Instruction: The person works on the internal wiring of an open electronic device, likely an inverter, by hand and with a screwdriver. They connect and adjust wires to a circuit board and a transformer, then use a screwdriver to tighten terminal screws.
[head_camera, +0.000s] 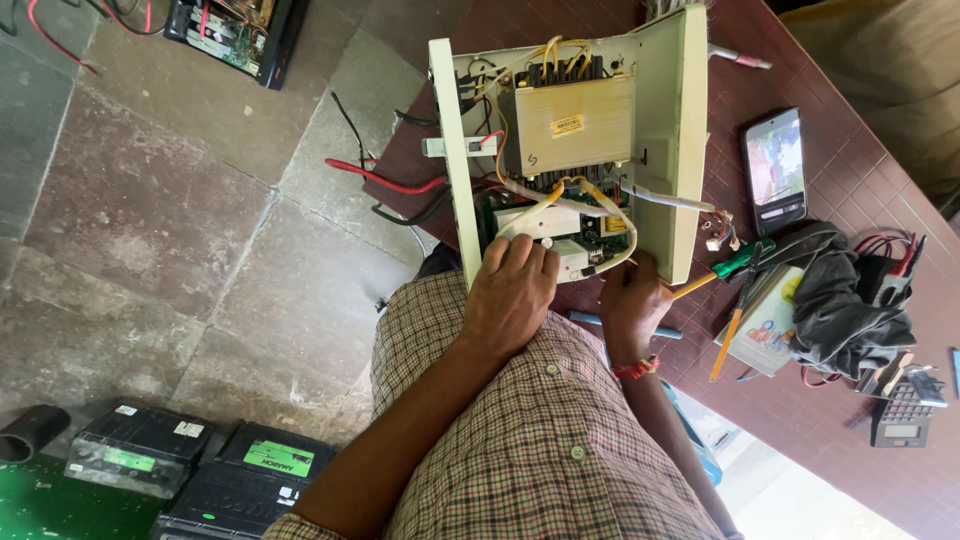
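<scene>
Resting on the edge of a dark red table (830, 180), the opened cream-coloured power unit (570, 150) lies just beyond both hands. Left hand (512, 290) lies palm-down, fingers curled over the unit's near edge and the white part beside the circuit board (590, 235). Right hand (632, 300) is closed around a yellow-shafted screwdriver (700, 284) at the unit's lower corner. Screwdriver tip is hidden; board detail is hard to make out. Unit shows a brass-coloured transformer block (572, 122), yellow and white wires, and side panels standing upright.
</scene>
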